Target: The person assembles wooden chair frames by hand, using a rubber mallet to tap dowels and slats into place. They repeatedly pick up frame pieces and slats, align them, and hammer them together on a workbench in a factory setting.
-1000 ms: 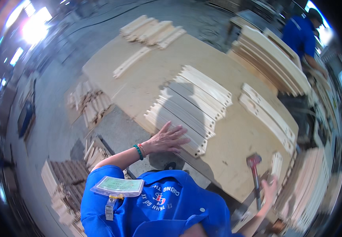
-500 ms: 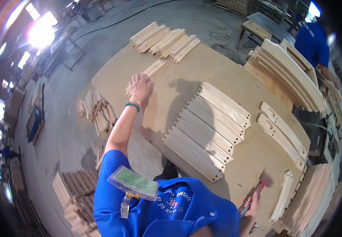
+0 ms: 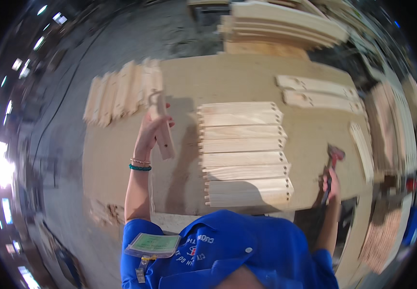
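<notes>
The left hand is clamped on a wooden slat lifted above the tabletop — at nine o'clock of the slat row; the right hand grips a hammer at three o'clock.

— What sort of place is this?

— A woodworking shop, a furniture workshop by the look of it. The big plywood surface carries a neat row of pale wooden slats cut with tenons and drilled holes.

— Anything besides that?

— More cut pieces lie fanned out at the far left edge, and curved wooden parts are stacked high at the back. There is a red-headed hammer, a bare concrete floor, and the person wears a blue work shirt with a badge.
</notes>
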The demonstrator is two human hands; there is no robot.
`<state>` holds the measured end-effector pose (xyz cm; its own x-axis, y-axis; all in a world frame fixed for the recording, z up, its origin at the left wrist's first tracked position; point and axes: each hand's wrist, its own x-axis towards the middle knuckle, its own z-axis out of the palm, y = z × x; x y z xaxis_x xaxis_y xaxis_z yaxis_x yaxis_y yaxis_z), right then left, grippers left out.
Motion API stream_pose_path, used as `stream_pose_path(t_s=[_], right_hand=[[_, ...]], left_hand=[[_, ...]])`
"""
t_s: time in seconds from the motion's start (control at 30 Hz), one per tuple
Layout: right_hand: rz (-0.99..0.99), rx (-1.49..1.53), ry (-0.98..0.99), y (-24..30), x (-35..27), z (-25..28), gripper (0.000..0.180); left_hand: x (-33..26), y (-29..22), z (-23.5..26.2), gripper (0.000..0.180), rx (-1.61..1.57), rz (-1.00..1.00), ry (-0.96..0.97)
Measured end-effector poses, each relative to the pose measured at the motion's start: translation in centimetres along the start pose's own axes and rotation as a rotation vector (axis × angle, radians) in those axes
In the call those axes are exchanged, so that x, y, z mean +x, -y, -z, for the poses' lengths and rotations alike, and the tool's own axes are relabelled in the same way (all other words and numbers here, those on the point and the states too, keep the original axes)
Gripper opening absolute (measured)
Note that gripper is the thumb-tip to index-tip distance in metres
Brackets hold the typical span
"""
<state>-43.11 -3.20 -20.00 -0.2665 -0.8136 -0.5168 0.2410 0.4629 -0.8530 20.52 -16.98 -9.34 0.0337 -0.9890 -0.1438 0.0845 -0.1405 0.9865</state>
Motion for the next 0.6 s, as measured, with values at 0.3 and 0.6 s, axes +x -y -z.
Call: stream_pose_path(t_s=[0.3,0.6], right_hand=[[0.037,0.018,-0.088,0.6,-0.5,-1.3,0.033],[0.007,0.031,-0.085,0.8,-0.5,-0.8,0.033]], left_hand=[[10.1,-0.2,-20.7,0.058,-0.439,-0.26,0.336],[12.4,4.5,-25.5,0.05,-0.233,-0.149,0.327]])
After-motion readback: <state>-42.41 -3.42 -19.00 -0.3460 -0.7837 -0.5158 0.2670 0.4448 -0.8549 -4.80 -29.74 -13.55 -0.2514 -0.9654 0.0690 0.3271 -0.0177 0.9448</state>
